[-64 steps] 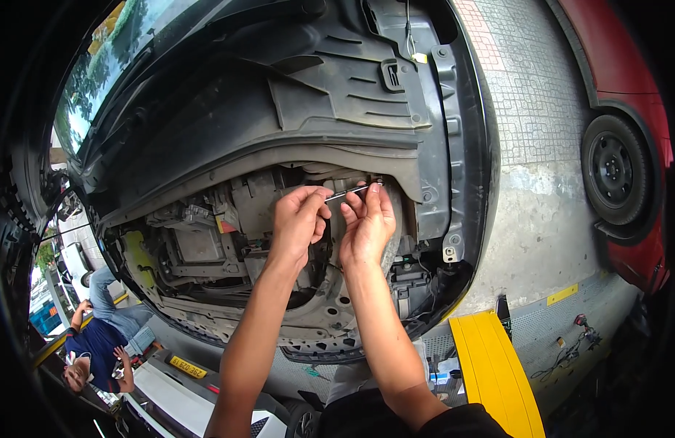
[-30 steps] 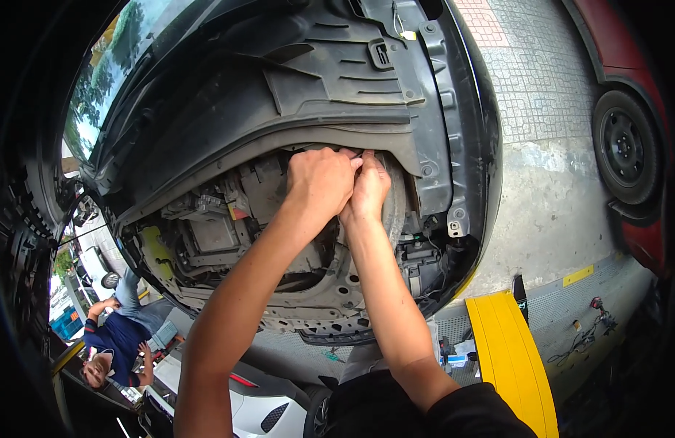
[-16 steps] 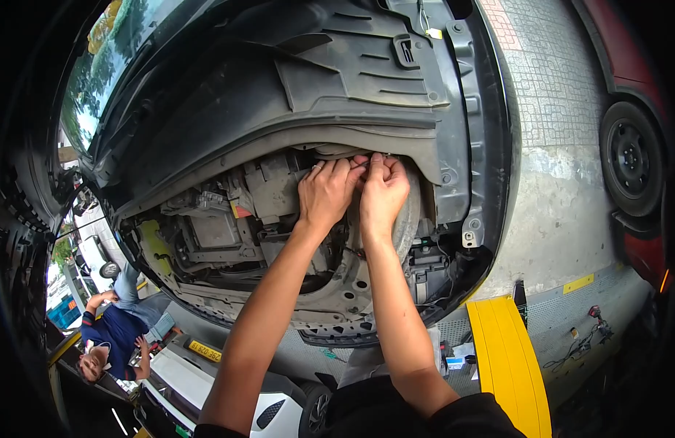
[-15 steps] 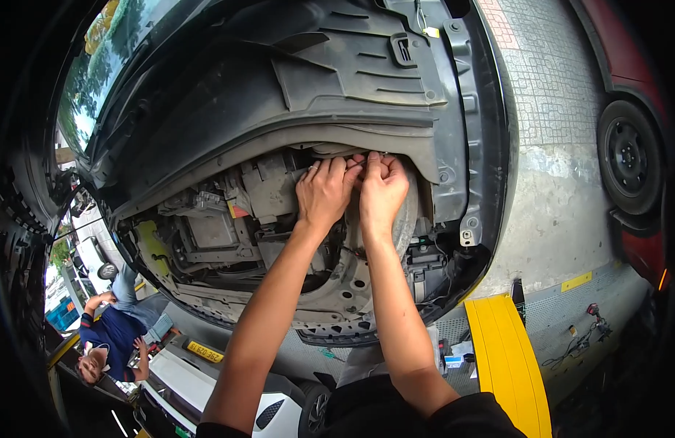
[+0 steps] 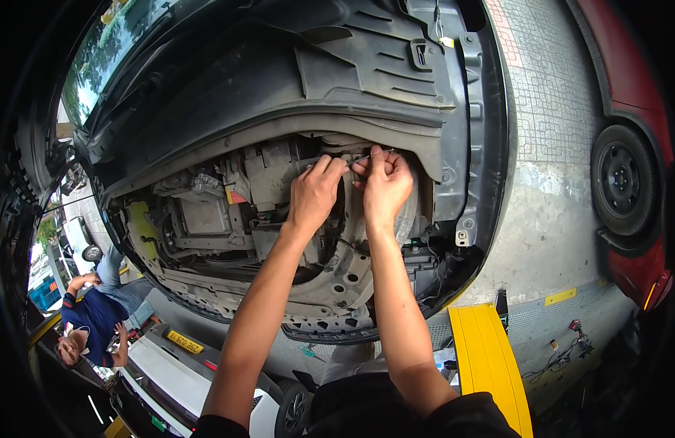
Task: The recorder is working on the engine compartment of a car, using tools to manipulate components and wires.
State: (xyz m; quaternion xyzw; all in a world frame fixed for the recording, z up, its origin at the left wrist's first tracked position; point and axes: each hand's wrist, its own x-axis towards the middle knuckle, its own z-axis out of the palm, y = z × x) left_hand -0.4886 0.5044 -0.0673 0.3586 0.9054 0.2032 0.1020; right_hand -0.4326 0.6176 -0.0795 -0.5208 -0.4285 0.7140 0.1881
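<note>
Fingertip gap: wider than half a second ago, with my left hand [image 5: 313, 193] drawn a little away from my right hand [image 5: 386, 186].
Thin rod [image 5: 361, 158]: between my two sets of fingertips, just below the grey rim [image 5: 279, 136] of the dark panel [image 5: 235, 91]; its full length is hidden.
Right grip: thumb and fingers pinched closely around the rod, palm side showing.
Left grip: fingertips bunched by its other end; whether they hold it, I cannot tell.
Machinery [image 5: 202, 215]: left of my left hand.
Yellow ramp [image 5: 491, 372]: lower right, apart from my right forearm.
</note>
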